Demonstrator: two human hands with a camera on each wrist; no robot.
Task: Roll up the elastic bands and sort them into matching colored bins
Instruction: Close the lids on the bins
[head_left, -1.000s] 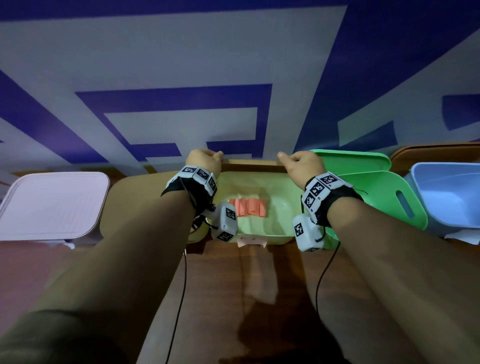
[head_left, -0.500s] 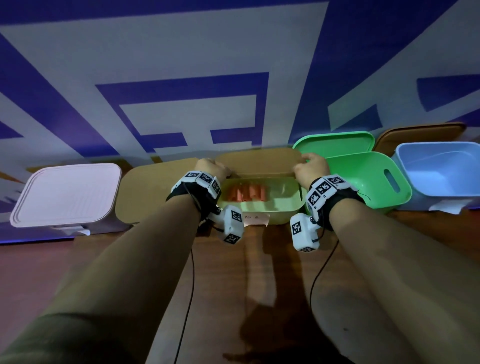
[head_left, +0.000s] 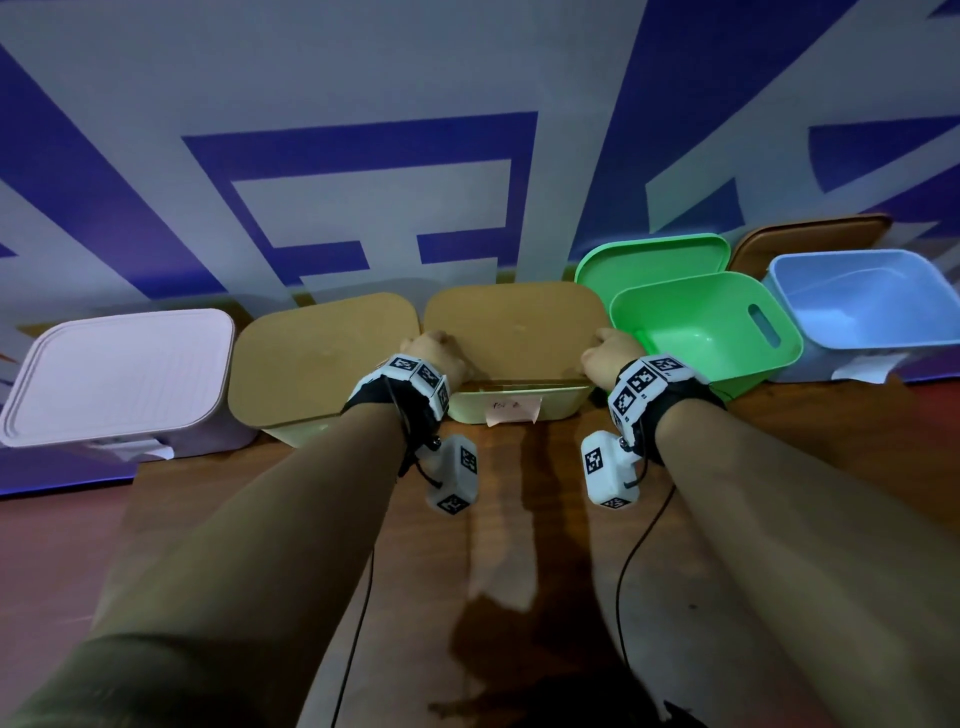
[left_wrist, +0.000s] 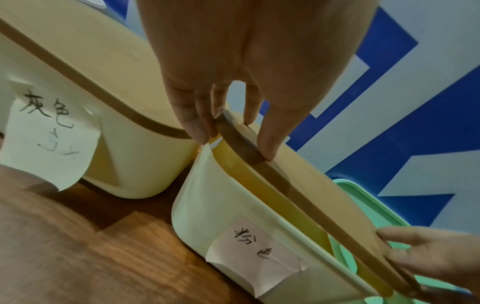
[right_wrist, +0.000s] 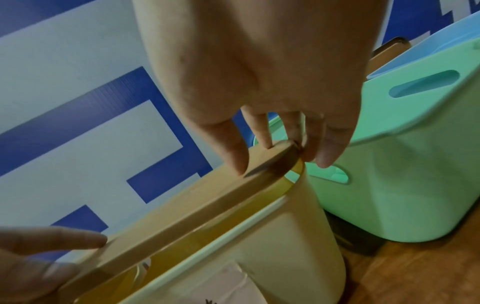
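A tan lid (head_left: 514, 332) lies almost flat over the cream bin (head_left: 561, 405) in the middle of the row, a narrow gap left at its front edge. My left hand (head_left: 436, 351) pinches the lid's front left corner (left_wrist: 233, 133), thumb under the rim and fingers on top. My right hand (head_left: 608, 353) pinches the front right corner (right_wrist: 272, 160) the same way. The bin carries a pink paper label (head_left: 511, 410) with handwriting (left_wrist: 252, 242). The rolled bands inside are hidden by the lid.
Left of it stand a second cream bin with a tan lid (head_left: 322, 353) and a pink lidded bin (head_left: 119, 369). To the right are an open green bin (head_left: 706, 332), its green lid (head_left: 649, 260) behind, an open blue bin (head_left: 862, 301) and a brown lid (head_left: 810, 239).
Both hands have lowered the tan lid from upright behind the bin down over its opening. The orange-pink rolled bands seen inside earlier are now covered.
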